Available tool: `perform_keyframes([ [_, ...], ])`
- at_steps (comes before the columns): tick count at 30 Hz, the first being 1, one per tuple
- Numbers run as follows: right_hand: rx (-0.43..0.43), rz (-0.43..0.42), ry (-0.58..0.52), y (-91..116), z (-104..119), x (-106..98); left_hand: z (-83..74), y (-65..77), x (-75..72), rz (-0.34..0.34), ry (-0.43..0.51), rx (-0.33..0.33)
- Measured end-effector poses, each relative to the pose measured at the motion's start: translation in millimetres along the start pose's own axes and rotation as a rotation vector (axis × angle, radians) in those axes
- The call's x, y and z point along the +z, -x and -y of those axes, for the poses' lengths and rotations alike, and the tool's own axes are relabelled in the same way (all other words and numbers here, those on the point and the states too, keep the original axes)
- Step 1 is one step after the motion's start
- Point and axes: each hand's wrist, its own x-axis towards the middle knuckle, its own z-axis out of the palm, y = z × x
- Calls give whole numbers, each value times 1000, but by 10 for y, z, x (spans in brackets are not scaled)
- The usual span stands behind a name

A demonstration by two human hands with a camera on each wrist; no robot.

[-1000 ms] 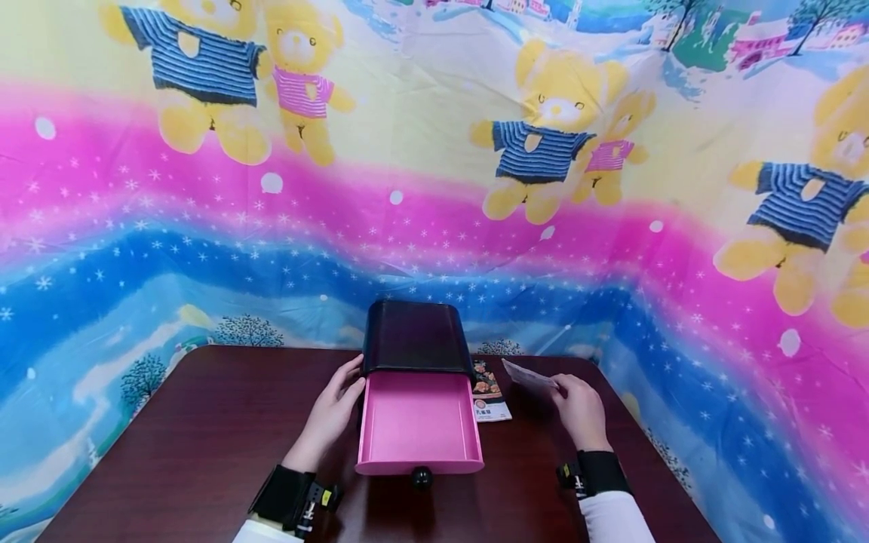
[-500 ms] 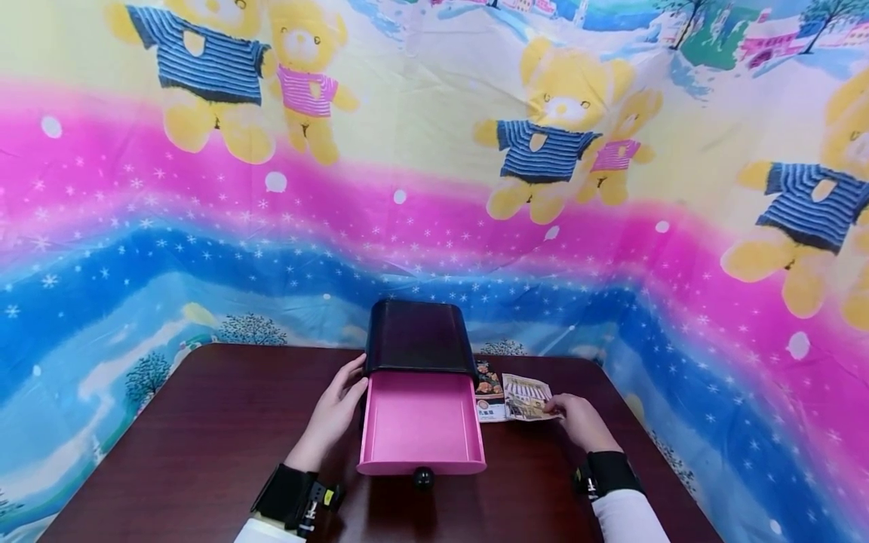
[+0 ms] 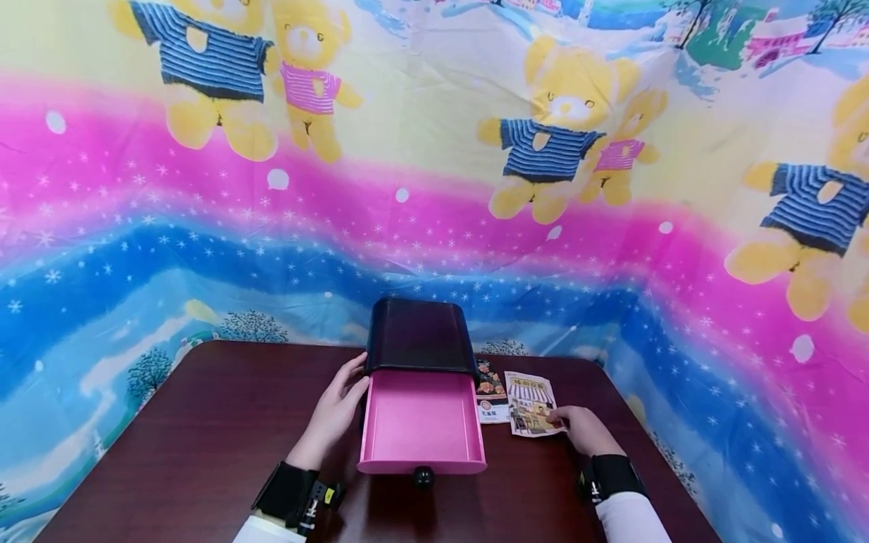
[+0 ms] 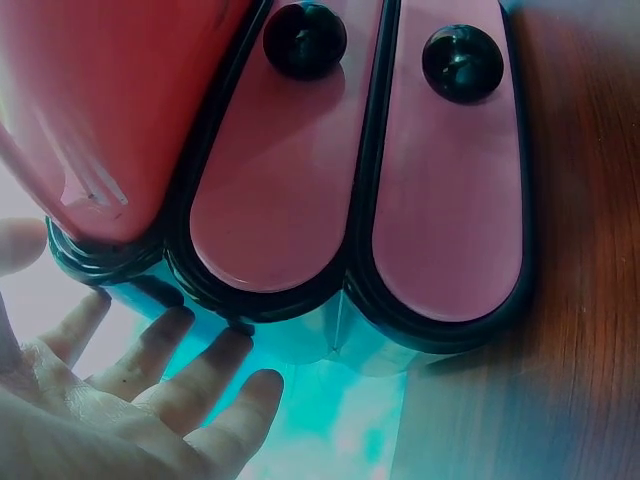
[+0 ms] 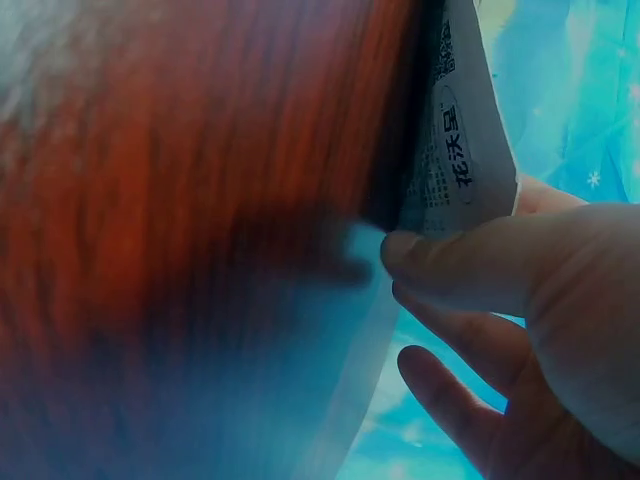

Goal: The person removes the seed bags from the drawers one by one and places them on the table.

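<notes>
A black cabinet [image 3: 421, 335] of small drawers stands mid-table. Its top pink drawer [image 3: 422, 418] is pulled out, and its bare floor shows. My left hand [image 3: 337, 407] rests against the cabinet's left side; in the left wrist view its fairly straight fingers [image 4: 215, 375] reach the black frame below the opened drawer. To the right, my right hand [image 3: 585, 430] pinches the lower right edge of a printed paper packet [image 3: 529, 396] with a striped-awning shop front on it. The right wrist view shows lettering on the packet's back [image 5: 455, 150], with the thumb [image 5: 450, 265] over its edge.
Another packet [image 3: 494, 411], printed with orange flowers, lies between the cabinet and the held one. Two shut pink drawers [image 4: 280, 190] with black knobs sit under the open one. A bear-patterned cloth [image 3: 434, 226] hangs behind the dark wooden table [image 3: 204, 422].
The packet in my right hand has tilted from nearly edge-on to showing its printed front, and has come down slightly toward me. My left hand and the drawer have stayed put.
</notes>
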Motion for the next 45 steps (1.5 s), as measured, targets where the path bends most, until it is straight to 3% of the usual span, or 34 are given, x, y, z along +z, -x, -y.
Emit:
perform_keyframes([
  [8, 38, 40, 31, 9, 48, -23, 13, -17, 2, -7, -25, -2],
  [16, -15, -40, 50, 5, 266, 20, 9, -19, 8, -10, -29, -5],
  [23, -13, 57, 93, 28, 461, 23, 19, -19, 6, -9, -24, -2],
  [33, 69, 86, 120, 54, 400, -9, -4, -7, 8, -8, -6, 4],
  [39, 77, 93, 117, 11, 394, -33, -6, 5, 20, -27, -30, 28],
  [45, 57, 99, 90, -6, 431, -32, 4, -14, 25, -25, -32, 10],
])
